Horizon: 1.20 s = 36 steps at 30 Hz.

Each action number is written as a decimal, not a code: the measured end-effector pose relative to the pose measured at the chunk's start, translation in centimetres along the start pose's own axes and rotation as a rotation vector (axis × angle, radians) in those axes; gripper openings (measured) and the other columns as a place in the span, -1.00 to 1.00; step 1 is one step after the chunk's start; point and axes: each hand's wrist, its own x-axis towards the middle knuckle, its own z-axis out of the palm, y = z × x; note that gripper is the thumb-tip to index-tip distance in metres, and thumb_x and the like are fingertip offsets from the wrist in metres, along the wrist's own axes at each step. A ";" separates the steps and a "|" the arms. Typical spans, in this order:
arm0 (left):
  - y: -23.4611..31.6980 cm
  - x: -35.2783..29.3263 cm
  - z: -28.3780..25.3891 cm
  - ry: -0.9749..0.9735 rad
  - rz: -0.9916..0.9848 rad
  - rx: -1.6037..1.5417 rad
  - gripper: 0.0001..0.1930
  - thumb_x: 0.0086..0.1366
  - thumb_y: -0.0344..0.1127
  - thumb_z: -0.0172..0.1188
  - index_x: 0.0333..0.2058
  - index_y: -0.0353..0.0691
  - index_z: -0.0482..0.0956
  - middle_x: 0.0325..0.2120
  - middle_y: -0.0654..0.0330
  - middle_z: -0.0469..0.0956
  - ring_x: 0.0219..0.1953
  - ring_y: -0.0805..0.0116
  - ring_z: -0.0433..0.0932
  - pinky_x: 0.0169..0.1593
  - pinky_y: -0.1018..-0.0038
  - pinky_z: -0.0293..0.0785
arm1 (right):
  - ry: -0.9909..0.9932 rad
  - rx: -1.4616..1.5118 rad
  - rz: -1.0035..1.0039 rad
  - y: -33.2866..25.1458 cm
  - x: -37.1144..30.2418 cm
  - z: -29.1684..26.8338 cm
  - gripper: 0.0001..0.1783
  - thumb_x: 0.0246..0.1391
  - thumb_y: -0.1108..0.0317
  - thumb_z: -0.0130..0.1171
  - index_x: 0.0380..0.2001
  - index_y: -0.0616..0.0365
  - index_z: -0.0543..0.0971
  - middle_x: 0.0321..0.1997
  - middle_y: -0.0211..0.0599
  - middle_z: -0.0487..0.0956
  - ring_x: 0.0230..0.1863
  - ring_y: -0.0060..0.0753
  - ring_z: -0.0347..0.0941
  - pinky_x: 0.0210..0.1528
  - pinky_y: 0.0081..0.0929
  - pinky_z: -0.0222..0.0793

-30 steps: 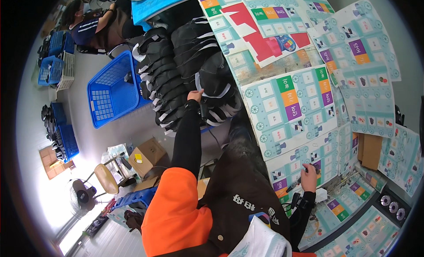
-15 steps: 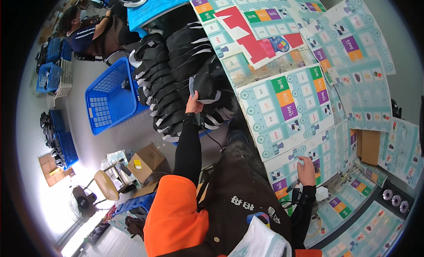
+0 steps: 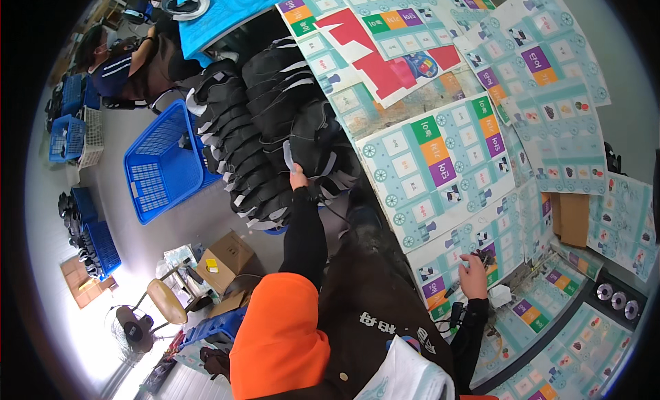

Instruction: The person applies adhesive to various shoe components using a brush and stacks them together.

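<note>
My left hand (image 3: 298,178) is closed on the pale edge of a black shoe upper (image 3: 311,140), over several stacked black uppers (image 3: 237,135) with white and grey edges. The held upper lies close against the stacks, beside the table's edge. Over the table's near part, my right hand (image 3: 473,276) has its fingers curled together. Something small and dark shows at its fingertips, too small to make out. A black cord or tool part lies next to the right wrist.
Printed sheets cover the table (image 3: 405,242) to my right. Left on the floor stands a blue plastic basket (image 3: 148,194). A cardboard box (image 3: 225,259), a stool (image 3: 167,302) and a fan (image 3: 133,329) stand lower left. Another person (image 3: 124,70) sits at the far left.
The upper in my left hand has come down slightly and now rests lower against the stacks. My right hand has moved slightly nearer me, and a dark thing now shows at its fingertips.
</note>
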 end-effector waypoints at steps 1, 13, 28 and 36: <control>-0.6 1.1 1.2 0.092 0.000 -0.059 -0.29 0.39 0.23 0.05 0.10 -0.41 0.54 -0.06 -0.14 0.65 0.05 -0.05 0.59 0.13 0.23 0.43 | -0.008 0.032 0.013 -0.2 -0.1 0.0 -0.71 0.14 0.43 0.16 -0.06 0.21 0.57 -0.10 -0.10 0.55 -0.26 -0.09 0.50 -0.19 -0.25 0.41; 11.8 1.1 -1.2 0.136 -0.298 0.642 -0.49 0.24 0.00 0.10 0.00 -0.30 0.58 -0.06 -0.15 0.62 0.06 -0.15 0.56 0.15 0.06 0.46 | -0.059 0.063 0.052 2.7 1.1 -0.1 -0.73 0.16 0.45 0.15 -0.06 0.23 0.56 -0.07 -0.07 0.55 -0.09 -0.05 0.53 -0.14 -0.29 0.48; 30.7 -4.1 6.5 -0.259 0.797 0.871 -0.77 0.27 -0.40 0.03 -0.18 -0.09 0.64 -0.19 0.08 0.62 -0.06 0.01 0.59 -0.07 0.18 0.57 | -0.153 0.016 0.004 -4.5 6.5 -0.7 -0.69 0.21 0.45 0.10 0.01 0.25 0.54 0.02 -0.05 0.54 0.03 0.00 0.49 0.02 -0.23 0.47; 25.8 -7.4 2.9 -0.544 0.975 1.058 -0.78 0.23 -0.39 0.05 -0.20 -0.12 0.64 -0.21 0.09 0.59 0.03 0.00 0.50 -0.01 0.20 0.56 | -0.108 0.025 -0.015 -4.8 4.7 -1.2 -0.69 0.21 0.42 0.10 0.01 0.25 0.55 0.03 -0.04 0.55 0.04 -0.01 0.50 0.00 -0.22 0.49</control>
